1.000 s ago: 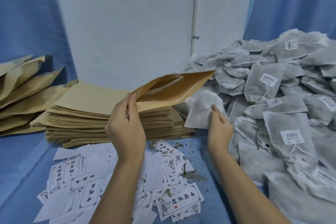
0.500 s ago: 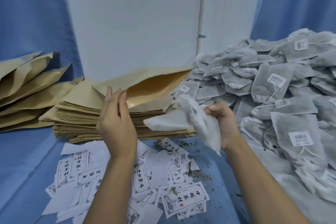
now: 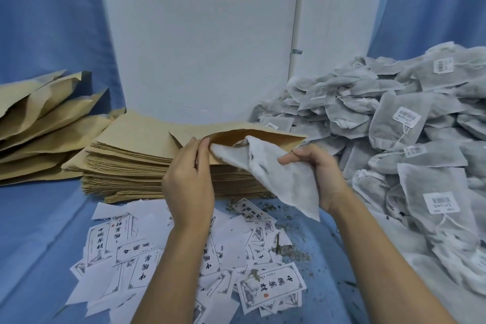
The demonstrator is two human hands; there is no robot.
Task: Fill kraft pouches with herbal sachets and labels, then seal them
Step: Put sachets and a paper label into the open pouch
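- Centrally, left hand (image 3: 188, 184) is pinching open the kraft pouch (image 3: 265, 133), over the stack (image 3: 126, 166).
- Right hand (image 3: 324, 179) is gripping the sachet (image 3: 284, 181), likely soft and light, by its edge; corner entering.

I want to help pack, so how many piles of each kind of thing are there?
Kraft pouch piles: 2, the flat stack and the left pile
Sachet heap: 1
Label spread: 1
Total: 4
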